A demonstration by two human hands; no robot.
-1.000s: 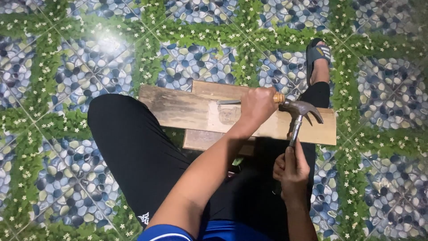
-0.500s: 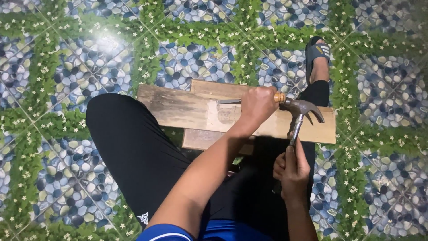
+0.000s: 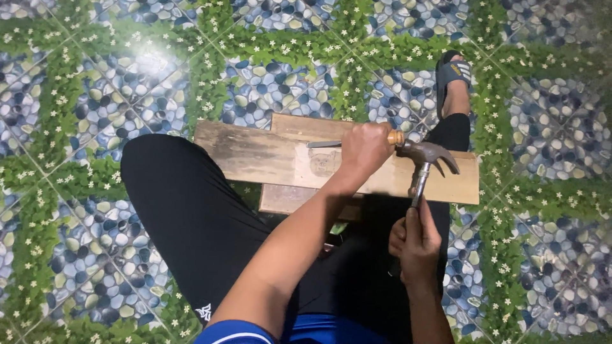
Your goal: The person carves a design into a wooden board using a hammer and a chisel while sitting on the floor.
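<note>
Fingers (image 3: pixel 366 148) of left hand (image 3: pixel 364 151), centre-right of frame, are wrapped tight round a chisel (image 3: pixel 354 141); only its yellow wooden butt shows at the hand's right side and its flat metal blade at the left. Blade lies approx. horizontal, tip pointing left, over the top plank (image 3: pixel 274 156); whether the tip touches the wood cannot be told.

Right hand (image 3: pixel 415 241), lower right of centre, fingers closed round the lower shaft of a claw hammer (image 3: pixel 426 159). Shaft runs up and slightly right; steel head sits just right of the chisel butt, face toward it, touching or nearly so. Claw points right.

Top plank is pale, worn, and spans the frame's middle left to right. A second plank (image 3: pixel 299 124) lies beneath it, crosswise, showing above and below.

Legs in black trousers (image 3: pixel 191 216) fill the lower centre, left knee at centre-left. Right foot in a dark slide sandal (image 3: pixel 451 71) sits upper right, beyond the planks. Floor (image 3: pixel 76 95): glossy tiles w/ blue pebble print and green leafy bands, glare spot at upper left.
</note>
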